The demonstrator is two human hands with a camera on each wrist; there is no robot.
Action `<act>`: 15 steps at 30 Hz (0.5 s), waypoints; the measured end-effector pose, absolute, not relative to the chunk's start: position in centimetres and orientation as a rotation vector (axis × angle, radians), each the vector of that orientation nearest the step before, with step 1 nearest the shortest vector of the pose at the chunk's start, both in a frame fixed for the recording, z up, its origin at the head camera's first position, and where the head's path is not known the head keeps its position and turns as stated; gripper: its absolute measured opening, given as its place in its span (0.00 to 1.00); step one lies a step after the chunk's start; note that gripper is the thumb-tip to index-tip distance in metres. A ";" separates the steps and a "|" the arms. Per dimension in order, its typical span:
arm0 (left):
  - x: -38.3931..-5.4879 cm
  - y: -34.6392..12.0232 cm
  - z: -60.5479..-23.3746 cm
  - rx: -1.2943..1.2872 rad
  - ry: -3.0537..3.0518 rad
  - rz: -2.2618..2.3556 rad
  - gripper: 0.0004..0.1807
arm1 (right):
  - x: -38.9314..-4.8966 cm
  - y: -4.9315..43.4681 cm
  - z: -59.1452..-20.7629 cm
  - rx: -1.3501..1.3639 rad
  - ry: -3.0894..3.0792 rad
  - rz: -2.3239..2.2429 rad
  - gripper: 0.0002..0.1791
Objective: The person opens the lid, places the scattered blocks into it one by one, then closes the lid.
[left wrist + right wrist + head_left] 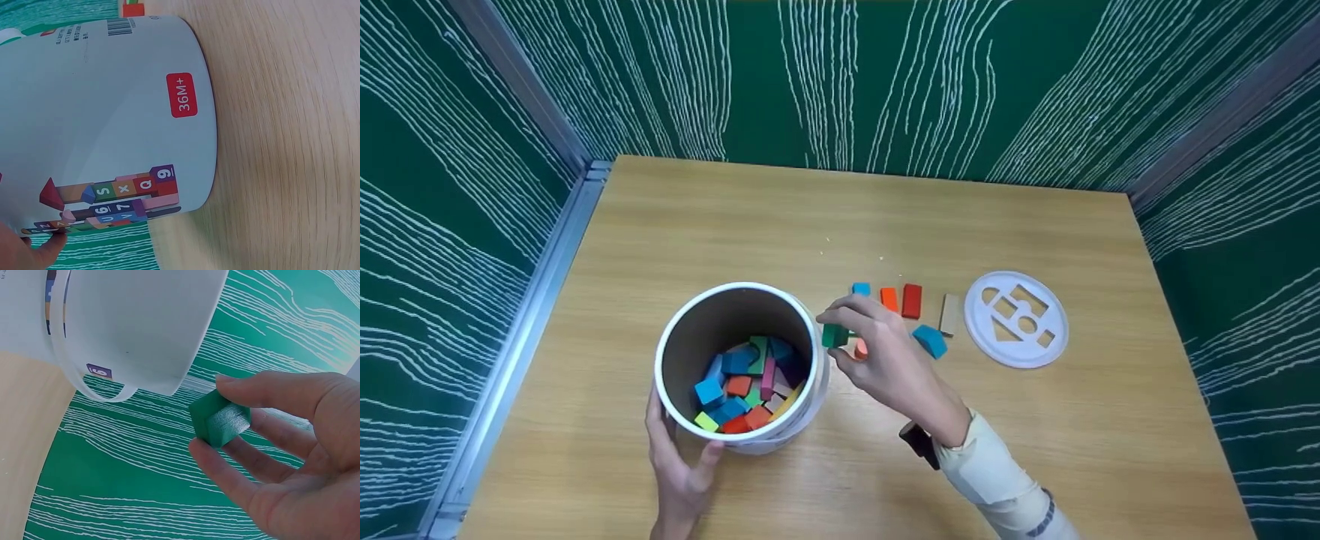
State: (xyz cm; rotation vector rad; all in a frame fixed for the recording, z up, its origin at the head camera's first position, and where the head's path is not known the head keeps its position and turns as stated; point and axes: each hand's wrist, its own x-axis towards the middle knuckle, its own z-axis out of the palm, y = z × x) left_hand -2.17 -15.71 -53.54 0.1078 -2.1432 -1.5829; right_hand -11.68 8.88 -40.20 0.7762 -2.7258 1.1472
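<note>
Green walls (817, 90) marked with white wavy lines border a wood-grain desk (720, 221). Right hand (892, 356): pinches a green block (212, 421) between thumb and fingertips. Left hand (681, 472): grips the near-left wall of a white bucket (742, 286), thumb toward the front, fingers along the side. Position: the green block is just outside the right edge of the bucket's rim, so the opening lies directly to the left of the right hand; the left hand is on the opposite side. Any contact between fingertips and rim cannot be determined. The green block shows no clear long axis; the bucket's long axis appears upright. Count: one green block; one bucket; inside it, many mixed blocks (740, 385), overlapping too much for an exact total; right of the bucket, six loose pieces: small blue block (861, 288), orange block (889, 299), red block (912, 301), pale block (949, 314), angled blue block (930, 341) and salmon piece (861, 349), partly hidden by the right hand; farthest right, one white lid (1024, 347) with shaped cutouts.
</note>
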 end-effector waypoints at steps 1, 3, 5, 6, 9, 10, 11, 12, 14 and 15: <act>-2.2 -15.7 -53.5 0.106 -2.142 -1.584 0.49 | -11.7 8.8 -40.2 0.783 -2.725 1.144 0.20; -2.2 -15.7 -53.5 0.106 -2.141 -1.581 0.49 | -11.6 8.7 -40.1 0.795 -2.725 1.133 0.20; -2.2 -15.7 -53.5 0.104 -2.141 -1.580 0.49 | -11.6 8.5 -40.0 0.807 -2.727 1.123 0.20; -2.2 -15.8 -53.6 0.105 -2.142 -1.581 0.49 | -11.6 8.5 -40.0 0.813 -2.727 1.115 0.19; -2.2 -15.9 -53.9 0.107 -2.145 -1.585 0.51 | -11.5 8.2 -39.9 0.833 -2.718 1.107 0.19; -2.2 -15.9 -54.0 0.107 -2.142 -1.592 0.51 | -11.6 8.1 -39.9 0.843 -2.710 1.105 0.19; -2.2 -16.0 -54.0 0.103 -2.135 -1.602 0.51 | -11.6 8.0 -39.9 0.858 -2.697 1.105 0.18; -2.1 -16.0 -54.0 0.100 -2.128 -1.614 0.51 | -11.6 7.9 -39.9 0.875 -2.682 1.105 0.18; -2.1 -16.1 -54.1 0.086 -2.113 -1.633 0.52 | -11.6 7.7 -39.9 0.906 -2.654 1.108 0.18; -2.1 -16.1 -54.1 0.077 -2.108 -1.637 0.51 | -11.7 7.7 -39.9 0.918 -2.645 1.107 0.18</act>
